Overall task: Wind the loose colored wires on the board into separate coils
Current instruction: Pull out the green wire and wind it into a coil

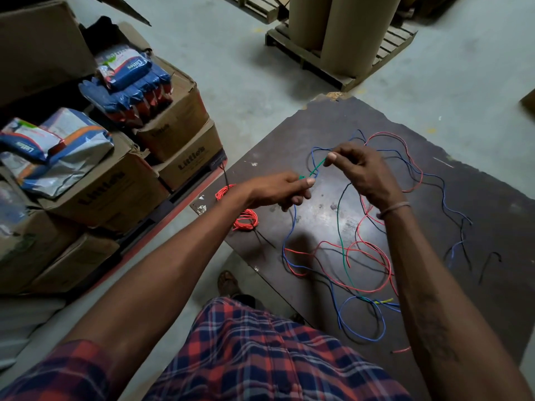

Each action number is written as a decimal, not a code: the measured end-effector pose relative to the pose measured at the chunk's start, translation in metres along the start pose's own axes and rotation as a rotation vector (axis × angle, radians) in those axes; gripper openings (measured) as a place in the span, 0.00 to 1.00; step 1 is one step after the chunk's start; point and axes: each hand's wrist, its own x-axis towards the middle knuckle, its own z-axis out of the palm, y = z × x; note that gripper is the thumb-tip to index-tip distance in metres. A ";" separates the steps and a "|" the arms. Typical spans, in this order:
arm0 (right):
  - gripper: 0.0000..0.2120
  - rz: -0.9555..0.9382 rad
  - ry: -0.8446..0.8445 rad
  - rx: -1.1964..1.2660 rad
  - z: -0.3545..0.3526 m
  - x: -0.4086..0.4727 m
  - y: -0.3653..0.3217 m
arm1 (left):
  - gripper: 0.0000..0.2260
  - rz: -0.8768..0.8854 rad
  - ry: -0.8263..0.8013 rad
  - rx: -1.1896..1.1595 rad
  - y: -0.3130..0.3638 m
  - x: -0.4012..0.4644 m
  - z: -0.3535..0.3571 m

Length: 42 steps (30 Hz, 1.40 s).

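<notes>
A person in a red-and-blue checked garment stands over a dark board (pixel 333 117) lying on a concrete floor (pixel 231 53), both bare hands raised above it at the centre of the frame. The left hand (pixel 278 191) has its fingers curled around one end of a green wire (pixel 317 167); the right hand (pixel 362 172), a thin band at its wrist, pinches the same wire a little higher between thumb and fingertips, so a short green length runs taut between them. Loose red wire (pixel 385 267), blue wire (pixel 362 340) and black wire (pixel 463 244) sprawl in tangled loops across the board, from centre to lower right. Two red coils (pixel 246 219) sit at the board's left edge, partly hidden by the left forearm. At left of the frame, stacked cardboard boxes (pixel 179 117) carry blue packets (pixel 130 73). At upper right, large brown paper rolls (pixel 353 33) stand on a wooden pallet (pixel 307 56).
</notes>
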 end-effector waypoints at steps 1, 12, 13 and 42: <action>0.10 0.023 0.031 0.025 0.004 0.003 0.003 | 0.25 0.035 -0.010 -0.060 0.003 0.001 0.002; 0.17 0.386 -0.345 0.261 0.055 -0.045 -0.001 | 0.19 0.327 0.300 -0.912 0.023 0.011 -0.002; 0.16 0.390 -0.389 0.231 0.054 -0.049 -0.005 | 0.19 0.339 0.360 -0.918 0.024 0.013 -0.004; 0.12 0.254 -0.224 -0.030 0.053 -0.057 -0.011 | 0.20 0.390 0.173 -0.828 0.015 -0.006 0.012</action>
